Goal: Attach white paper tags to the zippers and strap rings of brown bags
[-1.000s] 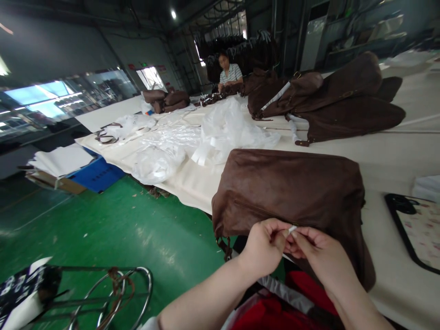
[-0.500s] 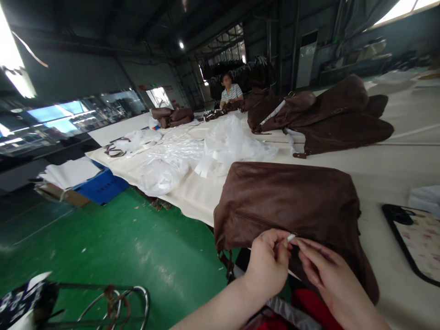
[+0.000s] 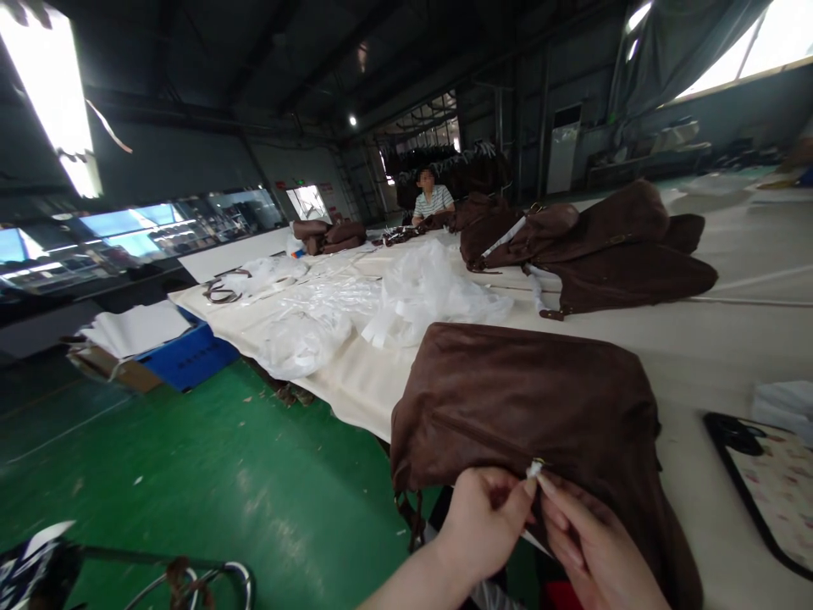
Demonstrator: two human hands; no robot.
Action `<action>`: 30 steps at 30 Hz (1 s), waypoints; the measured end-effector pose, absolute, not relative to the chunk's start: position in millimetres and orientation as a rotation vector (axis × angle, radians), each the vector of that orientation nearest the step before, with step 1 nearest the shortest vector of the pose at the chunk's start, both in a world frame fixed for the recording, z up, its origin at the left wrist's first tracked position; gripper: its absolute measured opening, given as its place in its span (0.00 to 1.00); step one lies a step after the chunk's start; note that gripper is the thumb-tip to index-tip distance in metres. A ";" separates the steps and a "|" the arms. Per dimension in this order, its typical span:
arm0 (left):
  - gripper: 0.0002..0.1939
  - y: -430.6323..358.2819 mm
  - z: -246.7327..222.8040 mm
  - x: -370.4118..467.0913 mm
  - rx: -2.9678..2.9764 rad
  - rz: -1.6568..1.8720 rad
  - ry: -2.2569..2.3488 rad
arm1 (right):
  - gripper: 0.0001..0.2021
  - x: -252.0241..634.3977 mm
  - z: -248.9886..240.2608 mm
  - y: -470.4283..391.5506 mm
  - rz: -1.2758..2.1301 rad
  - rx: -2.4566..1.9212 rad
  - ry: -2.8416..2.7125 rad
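A brown leather bag [image 3: 521, 390] lies at the near edge of the table, its zip running across the side towards me. At the zip's end, by a small gold-coloured zip pull [image 3: 538, 462], is a small white wrapping [image 3: 533, 470], perhaps paper or tissue. My left hand [image 3: 486, 517] pinches this white piece from the left between thumb and fingers. From the right, my right hand [image 3: 581, 525] closes on it too, thumb and fingertips meeting the left ones. The fingers partly cover the wrapping and the bag's lower side.
Crumpled clear plastic bags [image 3: 412, 292] lie beyond the bag. Several more brown bags [image 3: 590, 246] are piled at the back right. A phone [image 3: 768, 483] rests at the right. Across the table sits a person [image 3: 433, 199]. A blue box [image 3: 190, 352] stands on the green floor.
The view has tilted up slightly, so things sit lower in the picture. Both hands have drawn closer together at the white wrapping, which now looks more crumpled.
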State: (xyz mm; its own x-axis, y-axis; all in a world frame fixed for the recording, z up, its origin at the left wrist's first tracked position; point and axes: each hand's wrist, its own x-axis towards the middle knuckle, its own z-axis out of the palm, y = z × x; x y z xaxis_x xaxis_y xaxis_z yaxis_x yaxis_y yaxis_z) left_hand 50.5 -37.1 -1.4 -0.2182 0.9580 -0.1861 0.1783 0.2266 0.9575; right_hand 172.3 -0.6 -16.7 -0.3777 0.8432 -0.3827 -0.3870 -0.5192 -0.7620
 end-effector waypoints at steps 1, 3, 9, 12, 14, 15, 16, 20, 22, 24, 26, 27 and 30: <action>0.22 -37.6 2.1 50.5 1.168 1.088 1.616 | 0.24 172.3 -17.1 -0.5 1.969 -1.002 -0.748; 0.18 -39.0 8.8 51.4 1.335 1.143 1.673 | 0.24 172.3 -18.3 -0.5 1.966 -1.012 -0.759; 0.09 -41.8 12.3 56.1 1.524 1.379 1.838 | 0.24 170.9 -18.7 -0.5 1.962 -1.065 -0.739; 0.11 -42.5 8.0 55.7 1.635 1.475 1.803 | 0.24 169.6 -18.3 0.2 1.948 -1.070 -0.749; 0.12 -43.1 5.7 53.9 1.719 1.489 1.789 | 0.24 169.1 -18.7 0.5 1.947 -1.065 -0.755; 0.13 -43.5 4.8 52.8 1.765 1.492 1.790 | 0.24 169.0 -18.9 0.5 1.947 -1.067 -0.753; 0.14 -44.0 4.1 51.6 1.815 1.488 1.795 | 0.24 169.0 -19.1 0.4 1.947 -1.071 -0.749; 0.16 -47.3 2.8 48.6 2.016 1.434 1.803 | 0.23 169.4 -18.6 -0.8 1.933 -1.072 -0.745; 0.15 -50.6 3.1 49.0 2.057 1.416 1.796 | 0.23 169.1 -17.8 -0.9 1.932 -1.060 -0.749; 0.13 -54.7 4.9 49.6 2.072 1.402 1.764 | 0.23 168.9 -17.4 -0.2 1.940 -1.047 -0.765; 0.13 -57.0 9.2 48.6 2.069 1.393 1.732 | 0.23 169.9 -17.8 1.0 1.919 -1.070 -0.865; 0.13 -56.3 12.6 46.9 2.055 1.385 1.741 | 0.22 171.3 -18.2 1.5 1.870 -1.111 -0.969; 0.11 -41.2 27.4 36.1 2.053 1.258 1.813 | 0.14 178.8 -19.2 2.3 1.467 -1.331 -1.428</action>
State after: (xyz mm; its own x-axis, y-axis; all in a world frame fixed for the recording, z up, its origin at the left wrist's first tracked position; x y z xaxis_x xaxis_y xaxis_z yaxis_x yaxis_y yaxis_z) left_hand 36.1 -41.2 27.4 -0.0676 0.8692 0.4898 0.7629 -0.2713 0.5868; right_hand 178.8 2.3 -19.2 -0.2406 0.9496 -0.2010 0.1758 -0.1610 -0.9712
